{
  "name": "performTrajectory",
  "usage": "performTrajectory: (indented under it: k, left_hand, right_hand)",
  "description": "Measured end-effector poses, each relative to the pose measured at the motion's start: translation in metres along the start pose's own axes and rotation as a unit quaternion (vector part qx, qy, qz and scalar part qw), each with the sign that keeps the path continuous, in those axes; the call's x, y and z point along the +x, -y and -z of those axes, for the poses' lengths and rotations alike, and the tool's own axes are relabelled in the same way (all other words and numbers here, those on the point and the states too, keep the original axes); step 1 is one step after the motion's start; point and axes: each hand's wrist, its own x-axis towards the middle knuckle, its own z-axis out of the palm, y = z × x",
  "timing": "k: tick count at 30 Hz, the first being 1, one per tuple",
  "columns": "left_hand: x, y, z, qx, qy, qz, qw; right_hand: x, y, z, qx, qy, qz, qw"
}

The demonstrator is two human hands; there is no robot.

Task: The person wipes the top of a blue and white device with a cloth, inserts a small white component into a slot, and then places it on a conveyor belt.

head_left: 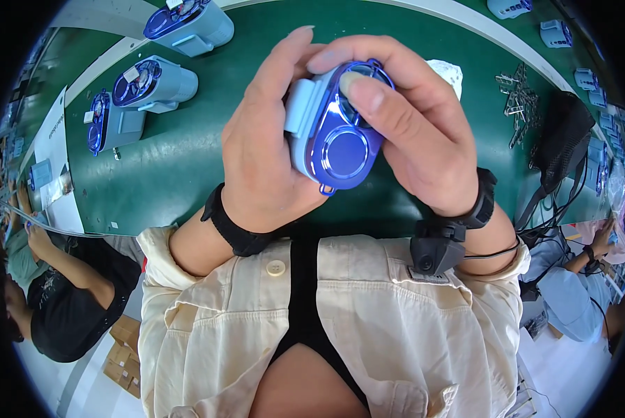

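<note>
I hold a small device (334, 143) with a shiny blue face and a pale blue body close to the camera, above a green table (187, 160). My left hand (267, 146) wraps its left side and back. My right hand (417, 132) grips its right side, with the thumb pressed on the upper part of the blue face. A round disc shape sits in the middle of that face. Both wrists wear black bands, and a small black camera unit (434, 254) hangs under my right wrist.
Three similar blue devices (155, 83) lie on the table at upper left. A pile of metal clips (518, 101) and a black bag (563, 139) lie at right. More pale devices (556, 31) line the far edge. Other people sit at lower left (61, 292) and right (584, 272).
</note>
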Motion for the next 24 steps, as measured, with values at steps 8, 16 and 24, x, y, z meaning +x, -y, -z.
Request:
performTrajectory:
  k: [8,16,24]
  left_hand:
    - [-0.003,0.003,-0.005,0.009,-0.005,0.006,1.0]
    - [-0.001,0.0,-0.004,0.013,-0.029,-0.01,0.999]
    - [0.0,0.001,-0.003,-0.013,-0.037,-0.026,0.999]
  right_hand:
    - [0.004,0.008,0.004,0.168,0.007,-0.053,0.984]
    - [-0.004,0.002,-0.004,0.068,0.008,-0.014,0.998]
    - [0.002,0.009,0.006,0.059,0.069,0.024,0.996]
